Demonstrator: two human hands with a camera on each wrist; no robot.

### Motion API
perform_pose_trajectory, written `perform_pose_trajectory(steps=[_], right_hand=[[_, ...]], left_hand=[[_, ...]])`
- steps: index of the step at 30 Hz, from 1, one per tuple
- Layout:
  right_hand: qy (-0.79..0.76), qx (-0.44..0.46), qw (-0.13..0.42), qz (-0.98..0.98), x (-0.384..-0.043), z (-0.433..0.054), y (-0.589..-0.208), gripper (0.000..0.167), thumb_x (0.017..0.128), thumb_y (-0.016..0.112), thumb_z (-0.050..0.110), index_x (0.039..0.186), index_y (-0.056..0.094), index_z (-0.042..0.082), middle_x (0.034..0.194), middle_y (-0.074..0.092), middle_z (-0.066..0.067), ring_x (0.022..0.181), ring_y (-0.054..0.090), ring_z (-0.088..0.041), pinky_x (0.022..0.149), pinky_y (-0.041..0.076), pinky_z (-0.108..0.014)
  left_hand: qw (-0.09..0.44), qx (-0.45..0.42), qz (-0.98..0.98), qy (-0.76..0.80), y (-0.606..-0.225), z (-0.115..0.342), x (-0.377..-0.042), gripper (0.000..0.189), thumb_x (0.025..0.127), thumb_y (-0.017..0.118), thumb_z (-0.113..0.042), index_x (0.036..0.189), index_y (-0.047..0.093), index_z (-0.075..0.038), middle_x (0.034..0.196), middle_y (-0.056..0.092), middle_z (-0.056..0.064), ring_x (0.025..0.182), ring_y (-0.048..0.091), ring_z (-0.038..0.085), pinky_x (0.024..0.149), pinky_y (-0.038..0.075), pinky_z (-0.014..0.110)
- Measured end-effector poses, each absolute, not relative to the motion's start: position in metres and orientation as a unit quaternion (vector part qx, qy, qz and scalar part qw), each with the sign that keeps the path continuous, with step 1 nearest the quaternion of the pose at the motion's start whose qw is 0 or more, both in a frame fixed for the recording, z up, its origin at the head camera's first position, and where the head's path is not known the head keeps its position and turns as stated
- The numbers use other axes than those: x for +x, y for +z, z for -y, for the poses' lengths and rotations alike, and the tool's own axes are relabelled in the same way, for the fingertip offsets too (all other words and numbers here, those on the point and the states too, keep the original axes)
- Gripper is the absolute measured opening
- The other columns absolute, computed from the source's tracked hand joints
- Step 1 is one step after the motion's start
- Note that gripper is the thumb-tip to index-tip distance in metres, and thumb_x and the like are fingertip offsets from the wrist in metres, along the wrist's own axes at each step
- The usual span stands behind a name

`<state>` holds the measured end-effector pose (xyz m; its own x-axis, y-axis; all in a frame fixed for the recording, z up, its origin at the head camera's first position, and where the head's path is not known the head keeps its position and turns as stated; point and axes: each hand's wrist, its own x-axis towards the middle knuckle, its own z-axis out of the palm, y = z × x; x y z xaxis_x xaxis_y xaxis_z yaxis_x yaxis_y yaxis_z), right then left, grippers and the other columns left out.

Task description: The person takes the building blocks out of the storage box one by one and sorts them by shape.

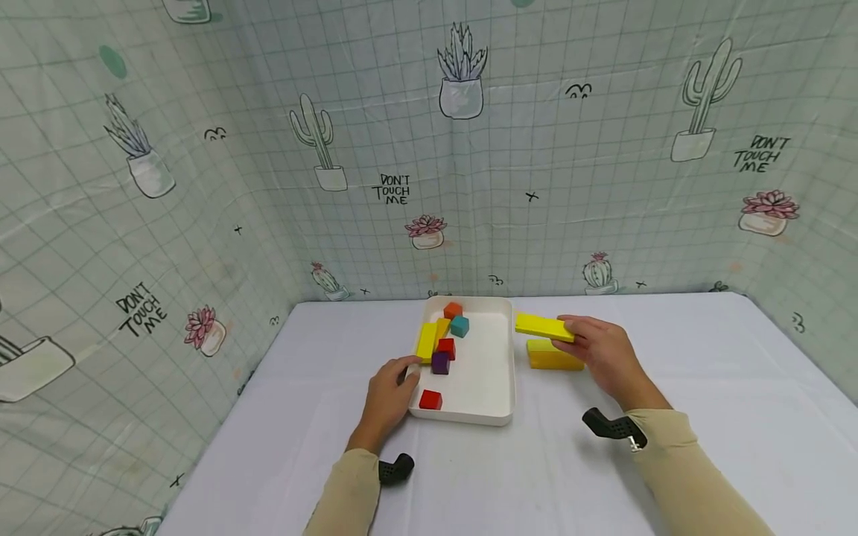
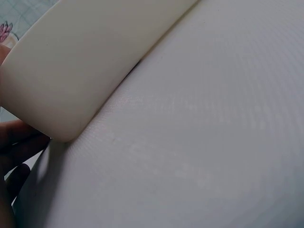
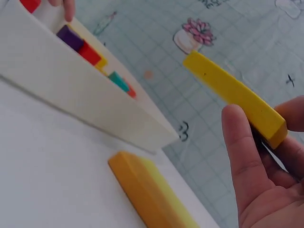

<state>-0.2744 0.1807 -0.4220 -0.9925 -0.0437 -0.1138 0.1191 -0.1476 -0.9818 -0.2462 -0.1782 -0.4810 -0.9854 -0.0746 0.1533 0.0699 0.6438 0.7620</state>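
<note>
My right hand (image 1: 601,355) pinches one end of a long yellow block (image 1: 540,326), held up beside the white tray (image 1: 479,414). In the right wrist view that yellow block (image 3: 237,95) is between thumb and fingers, with its far end free. Below it on the table lies another yellow block (image 1: 555,356), just right of the tray. My left hand (image 1: 390,393) grips the tray's left wall, fingers over the rim near a yellow block (image 1: 426,342) inside. The left wrist view shows the tray's outer wall (image 2: 90,57) and a few fingers (image 2: 19,142) at its corner.
Along the tray's left side lie an orange cube (image 1: 453,310), a teal cube (image 1: 459,326), a second yellow piece (image 1: 442,327), a purple cube (image 1: 440,363) and red cubes (image 1: 431,400). A patterned cloth (image 1: 523,149) stands behind the white table (image 1: 335,327).
</note>
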Motion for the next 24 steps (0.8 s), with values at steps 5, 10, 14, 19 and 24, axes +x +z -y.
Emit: perform_pose_trajectory(steps=[5, 10, 14, 19, 24], right_hand=[[-0.765, 0.036, 0.066, -0.64, -0.273, -0.201, -0.429, 0.063, 0.102, 0.06, 0.027, 0.148, 0.038, -0.009, 0.144, 0.042, -0.017, 0.113, 0.058, -0.016, 0.097, 0.051, -0.033], [-0.774, 0.055, 0.076, -0.627, -0.274, -0.219, -0.436, 0.067, 0.1, 0.064, 0.025, 0.148, 0.035, -0.011, 0.137, 0.045, -0.013, 0.11, 0.058, -0.013, 0.096, 0.052, -0.032], [-0.757, 0.061, 0.081, -0.645, -0.274, -0.228, -0.44, 0.068, 0.101, 0.062, 0.026, 0.149, 0.033, -0.011, 0.146, 0.038, -0.019, 0.114, 0.055, -0.015, 0.097, 0.051, -0.032], [-0.729, 0.068, 0.089, -0.675, -0.273, -0.238, -0.444, 0.067, 0.103, 0.057, 0.029, 0.152, 0.031, -0.009, 0.155, 0.03, -0.022, 0.123, 0.049, -0.022, 0.098, 0.05, -0.033], [-0.725, 0.063, 0.087, -0.681, -0.274, -0.248, -0.442, 0.069, 0.103, 0.058, 0.03, 0.153, 0.03, -0.007, 0.155, 0.03, -0.021, 0.114, 0.056, -0.014, 0.098, 0.05, -0.033]], left_hand=[[0.084, 0.002, 0.903, -0.421, -0.48, 0.178, -0.246, 0.031, 0.1, 0.059, -0.025, 0.13, 0.068, -0.021, 0.131, 0.062, 0.005, 0.129, 0.052, 0.028, 0.109, 0.04, 0.052], [0.083, -0.001, 0.902, -0.424, -0.481, 0.177, -0.246, 0.031, 0.1, 0.059, -0.024, 0.129, 0.068, -0.021, 0.133, 0.061, 0.006, 0.13, 0.052, 0.029, 0.109, 0.04, 0.053], [0.086, -0.007, 0.902, -0.424, -0.483, 0.176, -0.245, 0.031, 0.1, 0.059, -0.023, 0.129, 0.068, -0.02, 0.133, 0.062, 0.006, 0.131, 0.052, 0.029, 0.109, 0.04, 0.054], [0.089, -0.005, 0.903, -0.419, -0.485, 0.177, -0.243, 0.031, 0.1, 0.058, -0.024, 0.129, 0.068, -0.02, 0.128, 0.063, 0.005, 0.128, 0.053, 0.028, 0.108, 0.041, 0.053], [0.094, -0.013, 0.901, -0.422, -0.481, 0.179, -0.244, 0.031, 0.1, 0.058, -0.024, 0.13, 0.067, -0.02, 0.129, 0.063, 0.005, 0.128, 0.053, 0.027, 0.108, 0.041, 0.052]])
